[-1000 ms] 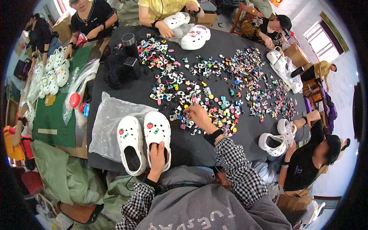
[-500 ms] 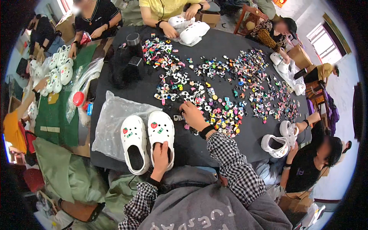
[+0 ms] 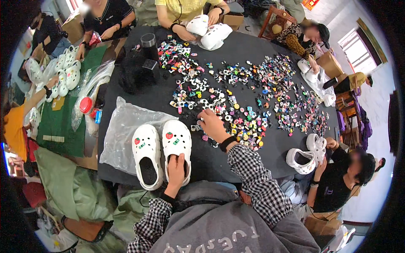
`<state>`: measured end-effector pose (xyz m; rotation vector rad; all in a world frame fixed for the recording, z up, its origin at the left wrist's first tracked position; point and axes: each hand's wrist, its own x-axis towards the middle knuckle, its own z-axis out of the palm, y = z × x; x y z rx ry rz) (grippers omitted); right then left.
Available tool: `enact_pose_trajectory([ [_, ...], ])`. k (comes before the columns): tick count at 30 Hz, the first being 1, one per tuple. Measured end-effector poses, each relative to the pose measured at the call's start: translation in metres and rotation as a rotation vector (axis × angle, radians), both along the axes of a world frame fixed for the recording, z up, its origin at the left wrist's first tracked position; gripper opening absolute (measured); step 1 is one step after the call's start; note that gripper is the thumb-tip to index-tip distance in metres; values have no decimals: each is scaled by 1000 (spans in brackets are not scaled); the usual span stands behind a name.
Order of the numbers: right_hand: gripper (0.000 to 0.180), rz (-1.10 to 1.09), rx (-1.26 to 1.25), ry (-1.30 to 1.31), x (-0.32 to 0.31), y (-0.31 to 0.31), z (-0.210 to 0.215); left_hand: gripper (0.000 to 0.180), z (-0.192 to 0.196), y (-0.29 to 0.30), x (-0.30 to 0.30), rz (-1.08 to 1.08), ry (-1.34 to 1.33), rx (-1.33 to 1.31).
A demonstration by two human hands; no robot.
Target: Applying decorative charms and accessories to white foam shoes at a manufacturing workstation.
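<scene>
Two white clogs lie side by side, toes away from me: the left clog [image 3: 146,145] and the right clog [image 3: 177,141]. Each carries a red strawberry charm and green letter charms on its toe. My left hand [image 3: 176,173] grips the right clog at its heel opening, fingers inside. Over the near edge of a large spread of small colourful shoe charms [image 3: 247,133] is my right hand [image 3: 212,126]. Its fingers are bent and slightly apart, and I see nothing held between them. A clear plastic bag [image 3: 120,135] lies partly beneath the clogs.
A dark cup [image 3: 149,44] stands at the far left of the black table [image 3: 120,168]. Co-workers around it handle more white clogs [image 3: 215,36]. On the right, a person holds another pair [image 3: 301,159]. A red-lidded jar [image 3: 87,106] stands on the green-topped table at left.
My right hand has shifted slightly left over the charms, its fingers a little more spread. My left hand keeps its grip on the right clog. Across the table, a co-worker has tilted a clog up.
</scene>
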<state>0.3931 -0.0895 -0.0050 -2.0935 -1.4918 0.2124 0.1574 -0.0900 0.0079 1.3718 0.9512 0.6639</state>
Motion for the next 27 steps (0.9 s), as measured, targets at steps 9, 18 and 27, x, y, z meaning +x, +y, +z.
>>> enact_pose_trajectory([
  [9,29,-63,-37,-21,-10,12,-19,31,-3,-1,-1,-10,-15,-20],
  [18,17,-90,31,313,17,0,-19,31,2,0,0,-16,-15,-53],
  [27,17,-45,-19,386,17,0,-12,31,-10,0,-2,0,4,-21],
])
